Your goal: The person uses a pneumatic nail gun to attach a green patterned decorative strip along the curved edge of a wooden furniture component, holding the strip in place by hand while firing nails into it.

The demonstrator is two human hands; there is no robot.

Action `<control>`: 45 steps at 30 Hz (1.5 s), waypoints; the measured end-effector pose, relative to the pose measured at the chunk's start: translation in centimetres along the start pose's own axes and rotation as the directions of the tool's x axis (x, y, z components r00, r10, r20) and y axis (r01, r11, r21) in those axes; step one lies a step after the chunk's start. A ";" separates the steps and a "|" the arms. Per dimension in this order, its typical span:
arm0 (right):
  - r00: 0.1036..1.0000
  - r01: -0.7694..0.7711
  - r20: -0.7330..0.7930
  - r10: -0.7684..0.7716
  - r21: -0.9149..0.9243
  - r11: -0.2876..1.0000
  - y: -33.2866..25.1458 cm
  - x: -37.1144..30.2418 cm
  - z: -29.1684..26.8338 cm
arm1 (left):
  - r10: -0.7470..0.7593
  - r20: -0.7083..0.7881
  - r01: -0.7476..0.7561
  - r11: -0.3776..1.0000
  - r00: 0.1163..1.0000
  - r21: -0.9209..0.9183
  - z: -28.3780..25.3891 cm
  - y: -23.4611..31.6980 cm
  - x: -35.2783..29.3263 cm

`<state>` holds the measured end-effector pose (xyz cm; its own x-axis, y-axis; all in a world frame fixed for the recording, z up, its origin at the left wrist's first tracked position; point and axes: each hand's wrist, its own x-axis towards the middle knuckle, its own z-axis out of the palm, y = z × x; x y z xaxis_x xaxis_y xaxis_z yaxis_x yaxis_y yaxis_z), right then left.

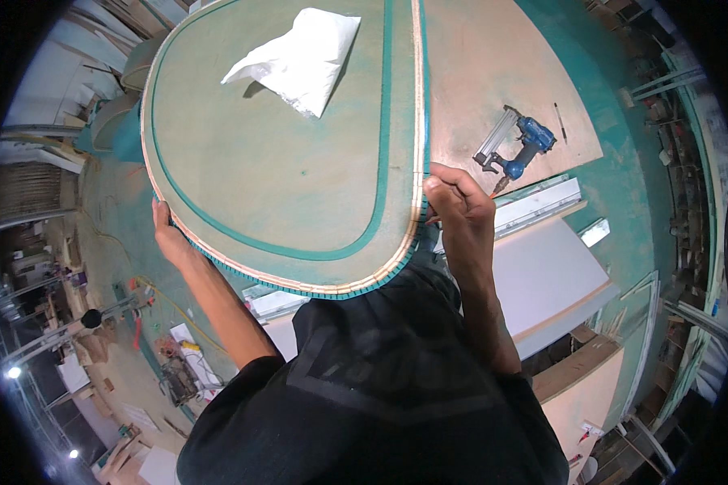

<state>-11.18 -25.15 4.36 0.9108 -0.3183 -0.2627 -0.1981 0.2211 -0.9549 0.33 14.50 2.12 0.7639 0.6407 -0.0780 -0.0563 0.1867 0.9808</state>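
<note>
A large rounded board (283, 174) with a green line inside its rim is right in front of my body. Along its curved edge runs a pale, segmented wooden strip (315, 289) with green below it. My left hand (168, 234) grips the board's left edge, its fingers partly hidden under the rim. On the right edge, my right hand (463, 200) has its thumb on the strip and the other fingers curled at the side. A white plastic bag (307, 61), crumpled at one corner, lies on top of the board.
Right of the board, a blue nail gun (522, 145) and a thin dark pen-like stick (560, 123) lie on a wooden sheet (558, 73). Nearer me are a pale panel (546, 279) and metal rails (538, 212). A yellow hose (178, 311) trails over the floor at left.
</note>
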 end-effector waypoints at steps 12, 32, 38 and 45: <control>0.976 0.084 0.187 -0.115 0.167 0.982 0.6 1.5 -1.6 | -0.016 0.040 0.015 0.999 0.999 0.040 -0.2 0.1 -0.1; 0.971 0.095 0.212 -0.108 0.073 0.993 1.1 1.7 -1.7 | 0.003 0.032 -0.001 0.999 0.999 -0.050 -1.1 -0.9 -2.8; 0.966 0.131 0.219 -0.141 0.061 0.990 1.4 1.7 -1.8 | 0.026 -0.015 -0.026 1.000 1.000 0.017 0.4 0.1 -6.4; 0.976 0.032 0.213 -0.049 0.080 0.996 0.6 1.4 -1.6 | 0.036 -0.098 -0.036 0.999 0.995 -0.007 0.8 -0.1 -9.4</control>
<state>-10.59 -26.91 3.24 0.9756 -0.1248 -0.1805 -0.1391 0.2843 -0.9486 -6.30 7.87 2.92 0.6950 0.7165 -0.0602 -0.0888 0.1686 0.9817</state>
